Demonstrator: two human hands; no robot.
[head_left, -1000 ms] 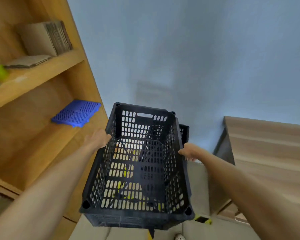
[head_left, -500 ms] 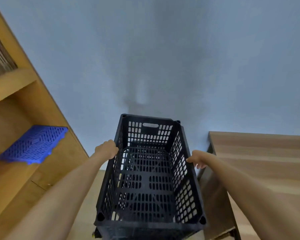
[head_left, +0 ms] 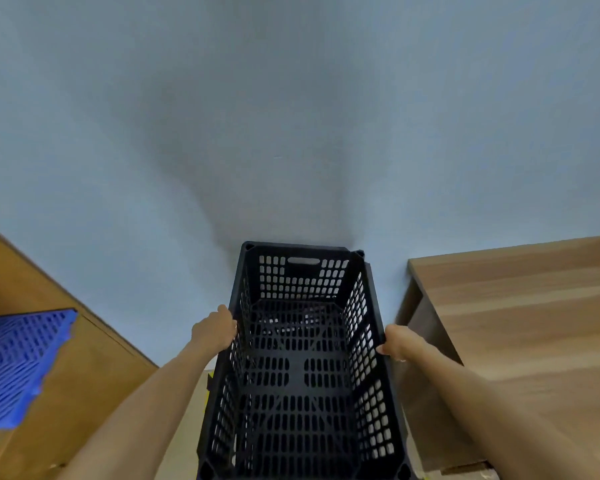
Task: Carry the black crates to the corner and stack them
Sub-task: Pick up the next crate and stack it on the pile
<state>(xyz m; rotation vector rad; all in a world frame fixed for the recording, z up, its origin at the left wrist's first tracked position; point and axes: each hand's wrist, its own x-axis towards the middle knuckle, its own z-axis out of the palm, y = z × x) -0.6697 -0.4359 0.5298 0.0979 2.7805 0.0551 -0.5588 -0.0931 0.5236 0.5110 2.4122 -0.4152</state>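
- One black crate (head_left: 302, 362) fills the lower middle of the view, open side up, its far end close to the pale wall (head_left: 291, 133) and its perforated floor bare.
- A dark edge shows just past its right rim near the far corner; it may belong to a second crate underneath, but that cannot be told for sure.
- The left hand (head_left: 215, 332) is curled over the left long rim, fingers closed on the plastic.
- The right hand (head_left: 397, 342) grips the right long rim in the same way, so the crate is held from both sides.
- The step in hand looks like setting the crate down in the corner, between the wooden shelf unit (head_left: 94, 375) on the left and the wooden table (head_left: 520, 323) on the right.
- A blue grid panel (head_left: 18, 362) lies on the shelf, well apart from the crate.
- The next move seems to call for keeping the crate level, lining up its corners with whatever sits below, then letting go of both rims.
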